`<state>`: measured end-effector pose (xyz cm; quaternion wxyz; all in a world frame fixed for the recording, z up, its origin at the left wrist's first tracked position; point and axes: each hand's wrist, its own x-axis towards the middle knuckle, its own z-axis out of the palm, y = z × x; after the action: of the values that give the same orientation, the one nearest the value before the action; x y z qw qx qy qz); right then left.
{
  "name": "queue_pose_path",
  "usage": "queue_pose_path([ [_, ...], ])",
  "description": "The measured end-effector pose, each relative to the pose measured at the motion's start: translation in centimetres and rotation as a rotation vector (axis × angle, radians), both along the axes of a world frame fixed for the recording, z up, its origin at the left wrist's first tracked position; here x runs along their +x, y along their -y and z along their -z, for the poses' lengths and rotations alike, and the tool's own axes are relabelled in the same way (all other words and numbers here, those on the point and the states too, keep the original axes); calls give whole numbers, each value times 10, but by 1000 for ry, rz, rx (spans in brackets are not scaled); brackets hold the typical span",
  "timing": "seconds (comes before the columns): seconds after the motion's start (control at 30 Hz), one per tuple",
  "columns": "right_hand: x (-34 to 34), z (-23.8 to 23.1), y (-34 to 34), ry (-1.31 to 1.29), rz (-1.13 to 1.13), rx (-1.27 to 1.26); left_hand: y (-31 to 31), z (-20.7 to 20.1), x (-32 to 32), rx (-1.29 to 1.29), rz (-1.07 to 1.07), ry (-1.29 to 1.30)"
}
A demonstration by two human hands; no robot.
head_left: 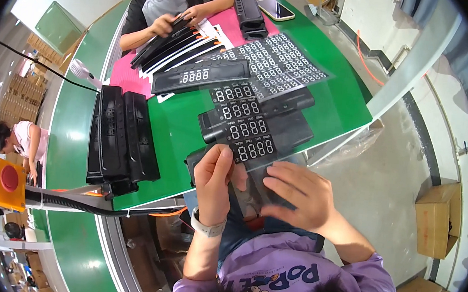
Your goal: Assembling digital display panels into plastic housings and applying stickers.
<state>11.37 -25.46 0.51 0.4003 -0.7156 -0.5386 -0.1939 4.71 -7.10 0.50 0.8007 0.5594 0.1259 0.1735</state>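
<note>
Here, hands (299, 196) near a green table (175, 140) — grey floor (366, 181) alongside.

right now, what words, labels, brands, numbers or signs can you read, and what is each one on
I leave the wording unquoted, and give only where it stands:
Film strip at the left hand: white segmented digits; its tiny captions are hard to read.
Large film sheet: rows of similar white digits.
Long black casing: white digits.
Purple shirt: dark lettering; its smaller line is too small to read.
</note>
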Motion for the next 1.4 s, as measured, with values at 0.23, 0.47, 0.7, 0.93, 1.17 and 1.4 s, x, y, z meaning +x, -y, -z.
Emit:
queue_pose_path([
  [0.23,-14,-29,7,-557,94,37,17,-11,-9,530,311,230],
  [0.47,-31,-22,3,-917,-19,123,45,-7,-12,565,168,161],
  [0.7,-32,-10,4,-1273,-109,386,47,-20,-19,593,275,-47],
  [0.93,-26,-4,9,-1239,-122,313,45,-6,-22,529,268,79],
  [1.17,0,22,9,-815,267,354,31,-3,-27,387,213,50],
  [1.4,52,-7,56,-809,362,1038,-89,-20,-27,405,-524,7],
])
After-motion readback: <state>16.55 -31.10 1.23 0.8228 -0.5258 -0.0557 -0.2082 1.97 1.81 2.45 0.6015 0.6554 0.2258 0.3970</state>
